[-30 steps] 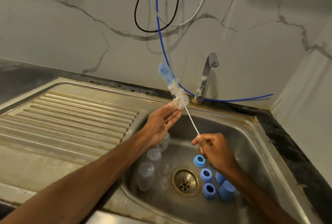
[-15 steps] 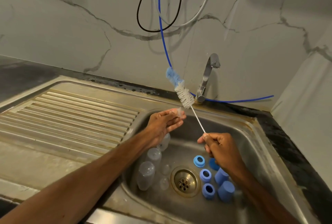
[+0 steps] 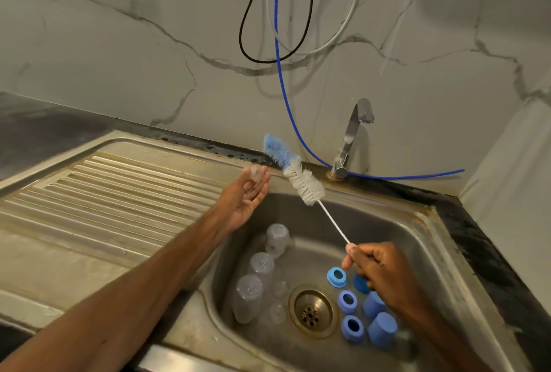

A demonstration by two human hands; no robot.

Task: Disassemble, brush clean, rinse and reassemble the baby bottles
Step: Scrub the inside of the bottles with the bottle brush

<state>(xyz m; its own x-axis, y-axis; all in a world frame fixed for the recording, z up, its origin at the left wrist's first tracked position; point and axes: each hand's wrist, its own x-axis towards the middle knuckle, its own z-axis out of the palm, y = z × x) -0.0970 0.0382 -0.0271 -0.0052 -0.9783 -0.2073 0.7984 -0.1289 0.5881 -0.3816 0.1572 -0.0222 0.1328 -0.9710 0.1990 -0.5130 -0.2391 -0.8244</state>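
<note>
On your far left lies the ribbed draining board [image 3: 104,193]. Your left hand [image 3: 244,201] hovers over its inner edge, palm up and fingers nearly straight, with a clear teat [image 3: 256,173] at the fingertips. That part is blurred, so you cannot tell whether it is pinched or only resting there. Just right of it the bottle brush [image 3: 301,181] slants up, blue tip highest, apart from the teat. In the sink [image 3: 441,252] below, three clear bottles [image 3: 261,267] lie in a row along the left wall, with two more teats [image 3: 280,288] between them and the drain [image 3: 313,310]. Right of the drain stand three blue rings [image 3: 347,301] and two blue caps [image 3: 383,330]. Your right hand [image 3: 378,267] is above them, fingers curled, pinching the end of the brush's wire handle. The tap [image 3: 351,139] stands behind the sink.
</note>
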